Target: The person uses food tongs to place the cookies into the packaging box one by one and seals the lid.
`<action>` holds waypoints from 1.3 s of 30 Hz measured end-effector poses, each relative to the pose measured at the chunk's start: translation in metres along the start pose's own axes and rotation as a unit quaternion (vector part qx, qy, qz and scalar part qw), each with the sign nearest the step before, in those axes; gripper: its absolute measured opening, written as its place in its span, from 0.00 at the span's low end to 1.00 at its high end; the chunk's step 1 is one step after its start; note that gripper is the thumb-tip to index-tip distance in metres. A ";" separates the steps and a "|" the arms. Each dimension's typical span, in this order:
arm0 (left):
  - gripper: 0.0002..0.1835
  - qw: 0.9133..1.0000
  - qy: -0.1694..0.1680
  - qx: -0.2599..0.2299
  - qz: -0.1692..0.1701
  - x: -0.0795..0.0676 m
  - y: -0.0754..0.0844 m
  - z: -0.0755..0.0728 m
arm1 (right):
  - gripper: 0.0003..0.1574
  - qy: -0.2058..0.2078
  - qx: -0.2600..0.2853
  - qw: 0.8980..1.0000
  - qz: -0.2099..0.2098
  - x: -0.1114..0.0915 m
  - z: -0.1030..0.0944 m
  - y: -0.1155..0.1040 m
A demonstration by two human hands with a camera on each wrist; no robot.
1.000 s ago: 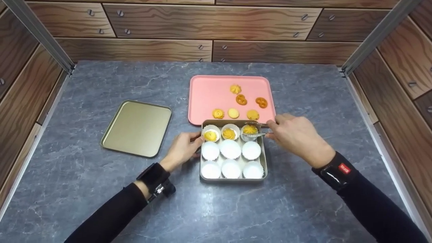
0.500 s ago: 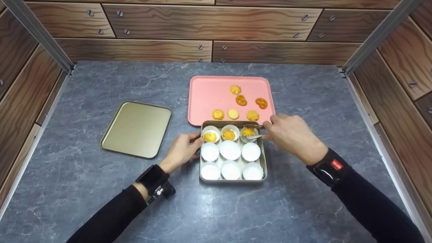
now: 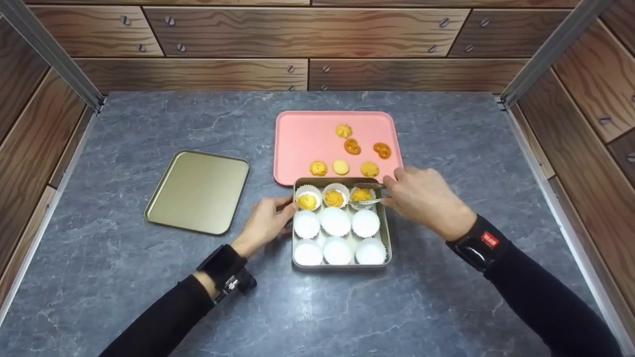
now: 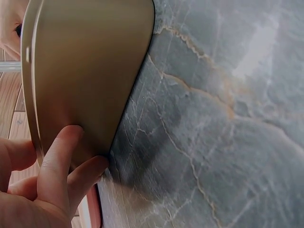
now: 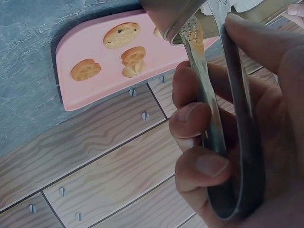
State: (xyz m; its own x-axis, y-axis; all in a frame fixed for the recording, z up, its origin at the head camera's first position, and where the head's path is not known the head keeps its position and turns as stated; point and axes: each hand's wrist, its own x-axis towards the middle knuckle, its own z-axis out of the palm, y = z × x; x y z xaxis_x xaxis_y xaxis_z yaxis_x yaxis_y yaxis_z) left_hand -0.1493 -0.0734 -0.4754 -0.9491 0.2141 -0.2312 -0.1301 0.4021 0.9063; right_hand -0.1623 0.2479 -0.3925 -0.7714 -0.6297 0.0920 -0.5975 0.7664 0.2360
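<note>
A gold baking tin (image 3: 388, 233) holds rows of white paper cups, such as this middle one (image 3: 335, 221). Yellow swirled cookies lie in the back-row cups, one of them a cookie (image 3: 334, 198) in the middle. My left hand (image 3: 264, 223) rests against the tin's left wall; in the left wrist view its fingertips (image 4: 71, 135) press the outer side. My right hand (image 3: 425, 200) holds metal tongs (image 5: 216, 118) squeezed between thumb and fingers. The tongs' tips stand on either side of a swirled cookie (image 3: 363, 194) in the back right cup; whether they touch it I cannot tell.
Behind the tin lies a pink tray (image 3: 302, 134) with several cookies, among them pretzel-shaped ones (image 3: 382, 150) and a round speckled one (image 3: 369, 168). A gold lid (image 3: 198, 191) lies to the left. Wood-patterned walls (image 3: 307, 32) enclose the marbled table.
My right hand and the tongs have shifted slightly left and down over the back right cup. The left hand stays at the tin's side.
</note>
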 end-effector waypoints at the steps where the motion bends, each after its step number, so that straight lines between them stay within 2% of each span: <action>1: 0.27 1.000 -0.001 -0.001 0.000 0.000 0.000 0.000 | 0.27 -0.004 0.004 1.000 0.003 0.000 -0.001 0.001; 6: 0.27 1.000 0.001 -0.008 -0.003 0.000 0.000 -0.002 | 0.29 -0.016 0.022 1.000 0.014 0.000 -0.005 0.005; 11: 0.26 0.999 0.004 -0.033 0.010 0.001 -0.002 -0.002 | 0.27 0.004 0.037 0.999 0.000 -0.003 -0.007 0.010; 14: 0.25 0.999 0.001 -0.047 0.013 0.001 -0.003 -0.002 | 0.29 0.010 0.057 0.998 0.003 -0.005 -0.008 0.013; 18: 0.25 0.999 -0.002 -0.053 0.007 0.001 -0.003 -0.002 | 0.31 0.022 0.099 0.994 0.025 -0.005 -0.009 0.019; 21: 0.25 0.999 -0.002 -0.051 0.004 0.001 -0.004 -0.002 | 0.26 0.037 0.122 0.991 0.045 -0.003 -0.006 0.027; 25: 0.27 0.999 -0.004 -0.047 -0.007 0.001 -0.004 -0.001 | 0.21 0.039 0.149 0.985 0.082 0.003 0.004 0.042; 28: 0.27 0.999 -0.009 -0.042 -0.011 0.001 -0.002 0.000 | 0.22 0.033 0.167 0.979 0.112 0.006 0.013 0.051; 33: 0.27 0.999 -0.011 -0.039 -0.003 0.002 -0.002 0.001 | 0.23 0.022 0.177 0.973 0.149 0.012 0.021 0.060; 39: 0.25 0.999 -0.003 -0.050 0.005 0.003 -0.002 0.003 | 0.26 0.023 0.165 0.969 0.181 0.020 0.029 0.062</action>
State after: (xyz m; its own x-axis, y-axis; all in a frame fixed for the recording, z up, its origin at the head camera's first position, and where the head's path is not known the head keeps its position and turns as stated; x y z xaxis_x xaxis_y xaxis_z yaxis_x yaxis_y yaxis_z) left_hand -0.1513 -0.0706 -0.4787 -0.9485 0.2239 -0.2243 -0.1489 0.3098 0.9391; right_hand -0.2211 0.2865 -0.4042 -0.9372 -0.3117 0.1566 -0.3337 0.9320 -0.1416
